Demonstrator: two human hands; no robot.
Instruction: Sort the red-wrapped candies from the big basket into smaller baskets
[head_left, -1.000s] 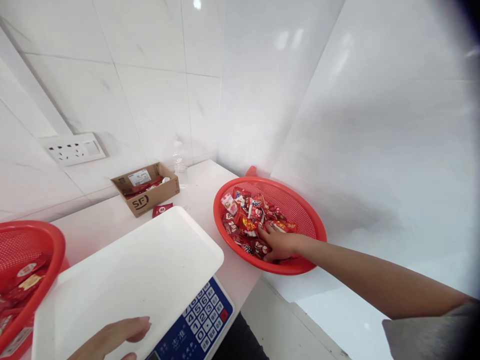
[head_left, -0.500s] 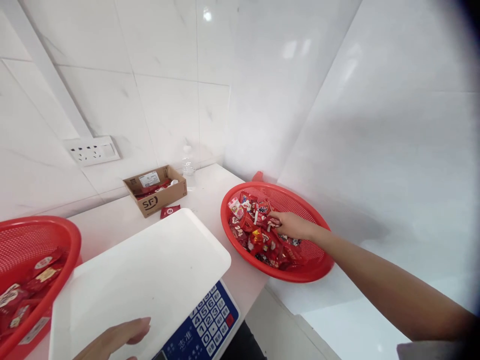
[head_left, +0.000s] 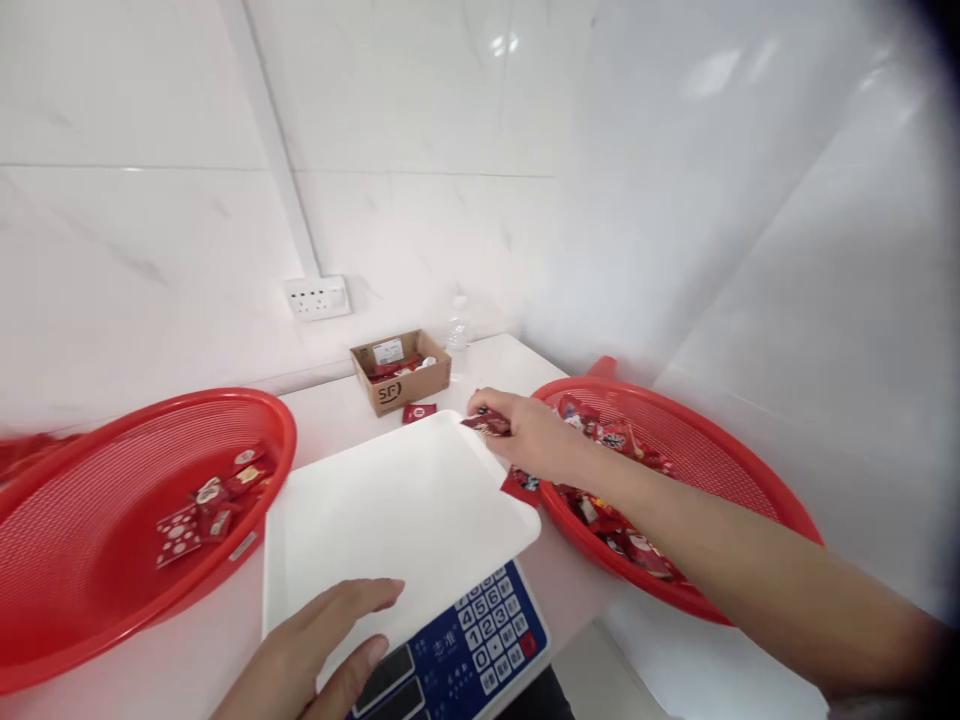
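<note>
My right hand (head_left: 534,432) is closed on small red snack packets (head_left: 491,424) over the far right corner of a digital scale's white pan (head_left: 405,500). Beneath that hand, another red packet (head_left: 523,484) shows between the pan and the right basket's rim; whether it is held I cannot tell. My left hand (head_left: 330,630), fingers apart and holding nothing, hovers by the near edge of the pan, beside the scale's blue keypad panel (head_left: 450,650). To the right, a red mesh basket (head_left: 750,490) contains many mixed red packets, partly covered by my right forearm.
At the left stands another red basket (head_left: 82,520) with several red packets in it. A cardboard box (head_left: 405,392) holding packets, a loose red packet (head_left: 418,412) and a clear plastic bottle (head_left: 458,325) are at the back. A wall socket (head_left: 318,298) is above.
My right hand has come out of the right basket and moved left to the scale, with red packets in it. The view has turned left, showing more of the left basket.
</note>
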